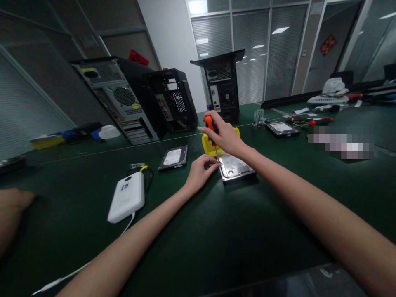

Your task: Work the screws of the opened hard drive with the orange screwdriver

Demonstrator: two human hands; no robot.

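Note:
My right hand (225, 135) is wrapped around the orange-and-black handle of a screwdriver (210, 123). The screwdriver stands nearly upright, its thin shaft pointing down at the left edge of a silver hard drive (236, 167) lying flat on the table. Close to the screwdriver's tip, my left hand (199, 170) has thumb and fingers pinched together at that same edge of the drive. The fingertips hide the exact spot where the tip meets it. Behind the drive and partly covered by my right hand is a yellow object (206, 144).
Another hard drive (174, 157) and a white power bank (126, 197) with a cable lie left. Computer cases (123, 97) stand at the back. Right are a third drive (282, 128), red-handled pliers (321, 121) and a blurred patch. Another person's hand (14, 206) shows far left.

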